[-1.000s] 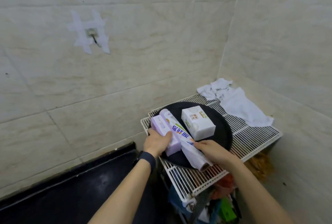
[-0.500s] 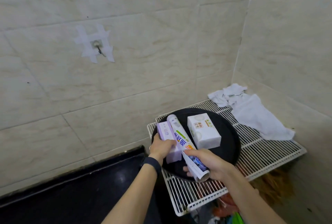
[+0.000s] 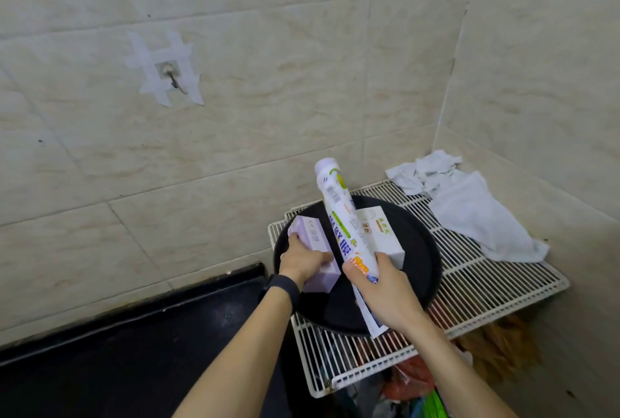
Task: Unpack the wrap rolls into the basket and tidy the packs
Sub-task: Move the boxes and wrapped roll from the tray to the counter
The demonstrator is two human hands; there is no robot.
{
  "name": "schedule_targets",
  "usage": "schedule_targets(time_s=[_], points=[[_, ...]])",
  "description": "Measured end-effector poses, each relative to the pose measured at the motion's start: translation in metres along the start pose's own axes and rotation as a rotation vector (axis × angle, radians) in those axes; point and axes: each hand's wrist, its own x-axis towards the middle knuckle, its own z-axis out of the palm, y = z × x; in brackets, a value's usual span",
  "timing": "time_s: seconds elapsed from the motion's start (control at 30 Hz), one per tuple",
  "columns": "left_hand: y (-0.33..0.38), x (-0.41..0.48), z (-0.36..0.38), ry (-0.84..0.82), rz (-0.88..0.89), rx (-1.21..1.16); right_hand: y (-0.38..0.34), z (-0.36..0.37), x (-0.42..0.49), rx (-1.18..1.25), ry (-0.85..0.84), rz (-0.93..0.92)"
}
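A black counter (image 3: 117,367) lies low at left. The left hand (image 3: 303,261) grips the purple pack (image 3: 310,236) at the left rim of the black tray (image 3: 419,249). The right hand (image 3: 385,293) curls its fingers round the wrap roll (image 3: 339,216), held tilted above the tray, just beside the white pack (image 3: 382,236). Bare wire rack (image 3: 486,290) runs rightward to its edge, and a white cloth (image 3: 476,213) fills the far corner.

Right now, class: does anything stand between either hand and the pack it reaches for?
Nothing visible does. The right hand grips the long white printed wrap roll near its lower end; the left hand holds the lilac cardboard box.
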Motion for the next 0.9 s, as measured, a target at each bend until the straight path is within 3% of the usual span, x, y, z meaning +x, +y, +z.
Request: schedule_targets(time_s=[0.23, 0.43, 0.6, 0.7, 0.9], points=[[0.003, -0.018, -0.023, -0.012, 0.069, -0.3, -0.002, -0.011, -0.006, 0.331, -0.051, -0.051], [-0.035, -0.064, -0.109, 0.089, 0.134, -0.506, -0.027, 0.024, -0.022, 0.53, -0.301, -0.055], [-0.114, -0.111, -0.19, 0.276, 0.051, -0.446, -0.053, 0.094, -0.048, 0.59, -0.553, -0.023], [-0.17, -0.141, -0.23, 0.367, -0.036, -0.437, -0.056, 0.149, -0.067, 0.57, -0.658, 0.07], [-0.287, -0.185, -0.295, 0.429, -0.209, -0.407, -0.03, 0.269, -0.107, 0.279, -0.735, 0.156]])
